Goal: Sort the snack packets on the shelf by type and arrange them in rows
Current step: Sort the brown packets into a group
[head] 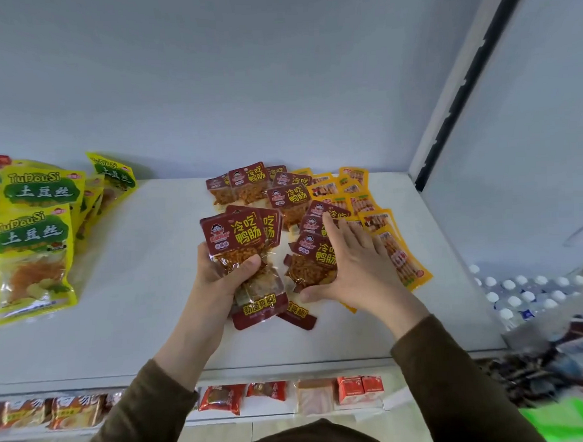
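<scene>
We look down on a white shelf (119, 295) with three kinds of snack. Our left hand (219, 277) holds a small stack of dark red plastic packets with a clear window (243, 253); its fingers (248, 264) are clamped around the middle of the stack, thumb on the front, and the stack stands almost upright with its long axis running away from us.

Our right hand (355, 268) lies flat on a loose dark red packet of the same kind (313, 263), just to the right of the held stack. Its fingers (330, 225) are spread apart and point toward the back wall, with the thumb stretched along the lower edge of this packet; they are not closed on anything. The packet lies a little tilted, its long axis nearly parallel to the held stack, so the right hand is clearly the nearer one.

More red packets (289, 196) lie overlapped behind it, and orange-yellow flat packets (395, 249) touch them on the right, partly under our right hand. We judge that the next step is to gather this packet toward the left.

Open room is on the left, between the red packets and the tall yellow-green bags (31, 252). The front edge of the shelf is near our wrists.
</scene>
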{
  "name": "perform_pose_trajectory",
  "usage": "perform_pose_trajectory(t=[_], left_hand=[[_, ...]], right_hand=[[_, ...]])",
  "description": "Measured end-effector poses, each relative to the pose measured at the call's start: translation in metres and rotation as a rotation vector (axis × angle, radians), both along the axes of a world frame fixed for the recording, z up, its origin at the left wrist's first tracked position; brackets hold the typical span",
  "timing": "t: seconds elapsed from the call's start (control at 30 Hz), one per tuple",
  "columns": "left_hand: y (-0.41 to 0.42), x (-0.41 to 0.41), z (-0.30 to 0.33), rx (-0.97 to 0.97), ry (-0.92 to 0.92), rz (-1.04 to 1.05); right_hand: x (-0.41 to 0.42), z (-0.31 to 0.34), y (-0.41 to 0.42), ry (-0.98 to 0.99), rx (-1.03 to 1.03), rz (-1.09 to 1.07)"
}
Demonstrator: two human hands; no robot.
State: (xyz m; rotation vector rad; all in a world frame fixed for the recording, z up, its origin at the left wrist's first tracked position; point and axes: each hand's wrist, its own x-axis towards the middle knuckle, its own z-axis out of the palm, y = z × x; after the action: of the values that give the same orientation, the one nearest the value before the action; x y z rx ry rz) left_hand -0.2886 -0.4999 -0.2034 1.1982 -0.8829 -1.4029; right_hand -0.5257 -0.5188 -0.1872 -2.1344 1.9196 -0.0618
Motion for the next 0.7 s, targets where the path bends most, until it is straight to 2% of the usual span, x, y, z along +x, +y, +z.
perform_pose_trajectory(t=[0.23, 0.37, 0.43, 0.57, 0.7], left_hand=[[-0.002, 0.000, -0.004, 0.013, 0.001, 0.011], [-0.003, -0.001, -0.005, 0.023, 0.011, 0.028], [-0.003, -0.001, -0.006, 0.029, 0.009, 0.035], [-0.004, 0.000, -0.006, 0.038, 0.003, 0.042], [-0.004, 0.000, -0.005, 0.039, -0.001, 0.041]], right_hand=[[0.004, 0.004, -0.026, 0.103, 0.039, 0.019], [0.009, 0.007, -0.036, 0.167, -0.063, 0.068], [0.010, 0.007, -0.038, 0.153, -0.032, 0.072], [0.005, 0.016, -0.048, 0.127, 0.172, 0.041], [0.005, 0.023, -0.053, 0.065, 0.126, 0.022]])
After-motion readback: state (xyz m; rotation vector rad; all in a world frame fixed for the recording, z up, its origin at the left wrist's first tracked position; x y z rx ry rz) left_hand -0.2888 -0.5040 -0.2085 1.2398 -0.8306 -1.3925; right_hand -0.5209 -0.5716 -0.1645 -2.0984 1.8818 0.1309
